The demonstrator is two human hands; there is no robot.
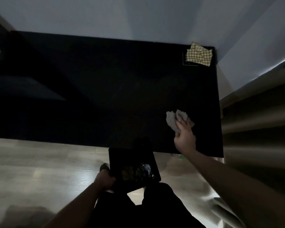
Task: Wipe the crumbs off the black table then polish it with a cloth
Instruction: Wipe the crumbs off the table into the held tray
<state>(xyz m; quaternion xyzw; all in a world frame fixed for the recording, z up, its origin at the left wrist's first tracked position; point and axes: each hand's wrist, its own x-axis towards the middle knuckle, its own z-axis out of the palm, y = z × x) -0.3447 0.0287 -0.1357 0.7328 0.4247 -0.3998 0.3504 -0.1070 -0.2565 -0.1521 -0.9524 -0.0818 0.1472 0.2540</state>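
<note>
The black table [105, 89] fills the middle of the dim head view. My right hand [185, 137] presses a crumpled grey cloth [173, 120] onto the table near its front right corner. My left hand [105, 180] grips the near left corner of a flat black tray [122, 158], held just below the table's front edge. Some crumbs and a shiny scrap lie on the tray. A folded yellow checked cloth [199, 54] rests at the table's far right corner. Crumbs on the table top are too dark to make out.
A pale wall runs behind and to the right of the table. Folds of a curtain [257, 129] hang close to the table's right edge. Light wooden floor [39, 162] lies in front, with my dark-clothed legs [138, 208] below the tray.
</note>
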